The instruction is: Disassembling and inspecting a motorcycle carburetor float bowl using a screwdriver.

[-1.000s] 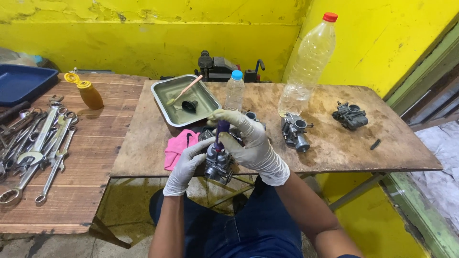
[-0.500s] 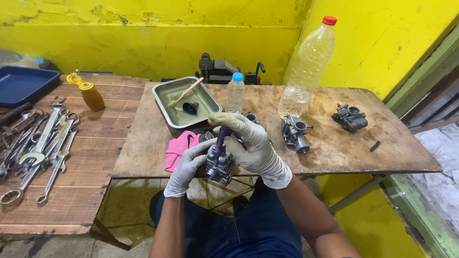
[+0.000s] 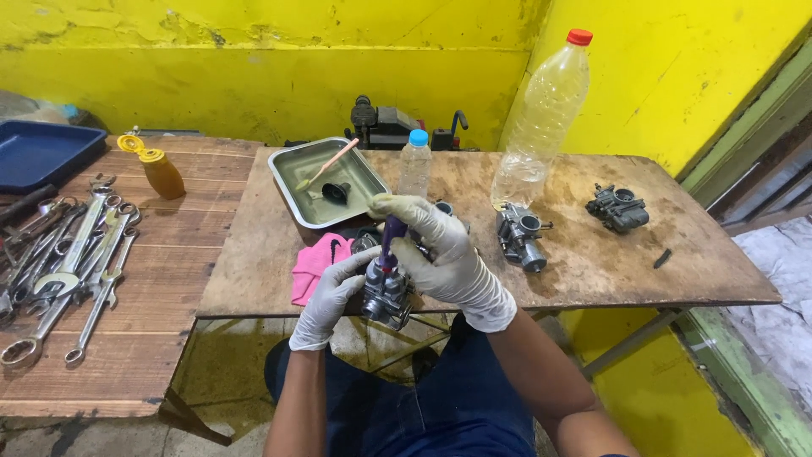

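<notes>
Carefully now: left hand (image 3: 331, 292) should grip the carburetor (image 3: 386, 294) steady while right hand (image 3: 431, 245), closed on the purple-handled screwdriver (image 3: 387, 239), keeps it upright.

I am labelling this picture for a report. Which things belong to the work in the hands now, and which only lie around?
In use:
- left hand holding the grey carburetor
- right hand gripping the purple-handled screwdriver

Lying about:
- two other carburetors
- metal tray
- pink cloth
- plastic bottles
- wrenches
- blue tray

Wrenches (image 3: 72, 262), an orange bottle (image 3: 161, 173), a steel tray (image 3: 359, 173), two clear bottles (image 3: 541, 123) and spare carburetors (image 3: 523, 235) sit about.
</notes>
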